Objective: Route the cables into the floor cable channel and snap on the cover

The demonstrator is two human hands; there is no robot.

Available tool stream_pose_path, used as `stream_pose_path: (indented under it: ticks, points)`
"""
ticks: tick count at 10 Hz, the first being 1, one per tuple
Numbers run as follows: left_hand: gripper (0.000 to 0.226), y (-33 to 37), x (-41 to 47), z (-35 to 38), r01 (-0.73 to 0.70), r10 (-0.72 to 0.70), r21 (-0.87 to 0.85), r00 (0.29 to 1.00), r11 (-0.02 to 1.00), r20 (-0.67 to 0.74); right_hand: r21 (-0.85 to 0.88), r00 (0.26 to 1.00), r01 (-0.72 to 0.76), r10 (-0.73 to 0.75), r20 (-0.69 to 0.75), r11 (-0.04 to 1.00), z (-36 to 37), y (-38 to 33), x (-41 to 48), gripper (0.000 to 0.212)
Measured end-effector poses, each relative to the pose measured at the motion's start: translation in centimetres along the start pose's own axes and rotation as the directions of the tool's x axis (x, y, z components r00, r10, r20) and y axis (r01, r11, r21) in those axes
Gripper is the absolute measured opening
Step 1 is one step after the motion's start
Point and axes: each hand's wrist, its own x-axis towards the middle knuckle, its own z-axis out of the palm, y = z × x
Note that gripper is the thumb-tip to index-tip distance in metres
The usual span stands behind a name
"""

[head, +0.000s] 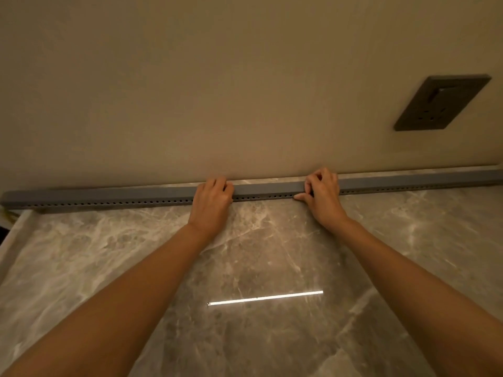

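Observation:
A long grey cable channel (266, 189) lies on the marble floor along the foot of the wall, with a row of small holes down its front side and a smooth grey cover on top. My left hand (212, 202) grips it near the middle, fingers curled over the top. A short way to the right, my right hand (322, 194) also holds it, fingers curled over the top and thumb against the front at floor level. No cables show; the inside of the channel is hidden.
A dark wall socket (441, 103) sits on the beige wall at upper right. The glossy marble floor (258, 254) reflects a bright light strip. At far left the channel ends near a pale floor edge (11, 227).

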Motion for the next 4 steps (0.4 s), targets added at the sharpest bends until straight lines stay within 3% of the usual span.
stream_pose_path:
  ticks: [1, 2, 3, 4]
  points:
    - [0.036, 0.2, 0.1, -0.5, 0.03, -0.031, 0.024, 0.998, 0.999, 0.06, -0.118, 0.997, -0.049, 0.055, 0.05, 0.992, -0.7, -1.0, -0.1, 0.03]
    - [0.025, 1.1, 0.5, -1.9, 0.127, -0.122, -0.028, 0.983, 0.991, 0.14, -0.166, 0.992, -0.099, 0.11, 0.056, 0.981, -1.0, -2.5, -0.5, 0.019]
    - [0.028, 1.8, 0.6, -3.5, 0.194, -0.16, -0.134, 0.96, 0.972, 0.23, -0.124, 0.985, -0.112, 0.127, 0.114, 0.986, -1.0, -4.4, -1.9, 0.029]
    - [0.034, 1.8, 0.7, -6.1, 0.236, -0.189, -0.253, 0.962, 0.938, 0.195, -0.023, 0.99, -0.064, 0.066, 0.124, 0.998, -1.4, -6.2, -3.0, 0.032]
